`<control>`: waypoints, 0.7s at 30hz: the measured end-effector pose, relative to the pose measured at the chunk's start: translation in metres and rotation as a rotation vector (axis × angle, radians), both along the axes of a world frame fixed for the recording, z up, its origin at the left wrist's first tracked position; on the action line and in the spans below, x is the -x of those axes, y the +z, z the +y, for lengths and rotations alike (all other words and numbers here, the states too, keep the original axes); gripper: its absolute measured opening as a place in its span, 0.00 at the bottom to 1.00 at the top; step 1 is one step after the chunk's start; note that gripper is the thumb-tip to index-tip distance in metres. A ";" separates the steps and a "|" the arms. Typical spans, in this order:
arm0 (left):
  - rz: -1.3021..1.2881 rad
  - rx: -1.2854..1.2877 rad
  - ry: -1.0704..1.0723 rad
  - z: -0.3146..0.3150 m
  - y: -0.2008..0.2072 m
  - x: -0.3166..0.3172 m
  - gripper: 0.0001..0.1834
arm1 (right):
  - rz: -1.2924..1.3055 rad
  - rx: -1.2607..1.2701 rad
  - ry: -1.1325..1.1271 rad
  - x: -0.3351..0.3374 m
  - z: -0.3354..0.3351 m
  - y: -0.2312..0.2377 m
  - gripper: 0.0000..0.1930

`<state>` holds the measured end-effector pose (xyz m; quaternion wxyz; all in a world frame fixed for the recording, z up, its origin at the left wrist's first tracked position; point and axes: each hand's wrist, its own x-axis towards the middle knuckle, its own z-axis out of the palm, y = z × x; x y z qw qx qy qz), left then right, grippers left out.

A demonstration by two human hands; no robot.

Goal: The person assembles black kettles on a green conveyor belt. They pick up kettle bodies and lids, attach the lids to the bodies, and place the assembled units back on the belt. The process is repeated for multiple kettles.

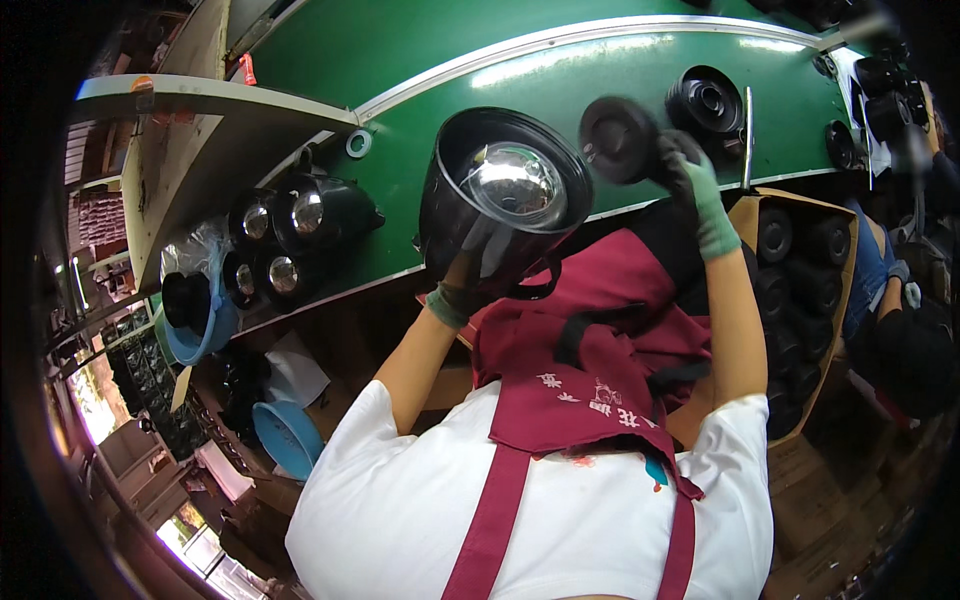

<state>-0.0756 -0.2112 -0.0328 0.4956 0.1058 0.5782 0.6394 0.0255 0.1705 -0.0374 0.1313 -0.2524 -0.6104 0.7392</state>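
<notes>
In my gloved left hand (470,288) is a large black kettle body (437,205), tilted so its open round end faces up toward me. A shiny metal dome (515,178) shows inside it, and a loop handle (540,285) hangs below. The fingers of this hand are partly hidden by the body. My gloved right hand (692,175), slightly blurred, is closed on the edge of a black round disc (618,140), held up just right of the kettle body and apart from it. Beyond that hand, a pile of black round parts (705,100) sits on the green worktable (400,150).
Several more black kettle bodies (325,215) lie at the left of the table under a shelf (210,95). A tape roll (358,143) sits nearby. Blue basins (288,440) stand at left. A cardboard box (850,230) of black parts and another person (895,320) are at right.
</notes>
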 end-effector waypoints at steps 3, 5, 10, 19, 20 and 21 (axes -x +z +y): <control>0.463 -0.059 -0.163 -0.005 -0.010 0.008 0.42 | -0.447 -0.401 0.238 0.012 0.025 -0.061 0.20; 0.606 -0.071 -0.175 -0.017 -0.017 0.011 0.39 | -0.622 -0.872 0.057 0.023 0.013 -0.080 0.23; 0.649 -0.016 -0.089 -0.054 -0.045 0.010 0.30 | -0.652 -1.345 0.405 0.056 -0.081 -0.021 0.49; 0.989 0.045 -0.114 -0.054 -0.051 0.024 0.22 | 0.127 -0.175 -0.012 0.040 -0.058 -0.019 0.53; 1.096 0.086 -0.118 -0.065 -0.044 0.021 0.22 | 0.180 0.035 0.001 0.027 -0.075 0.029 0.54; 1.098 0.009 -0.152 -0.068 -0.030 0.021 0.25 | 0.223 0.237 0.001 0.003 -0.094 0.089 0.55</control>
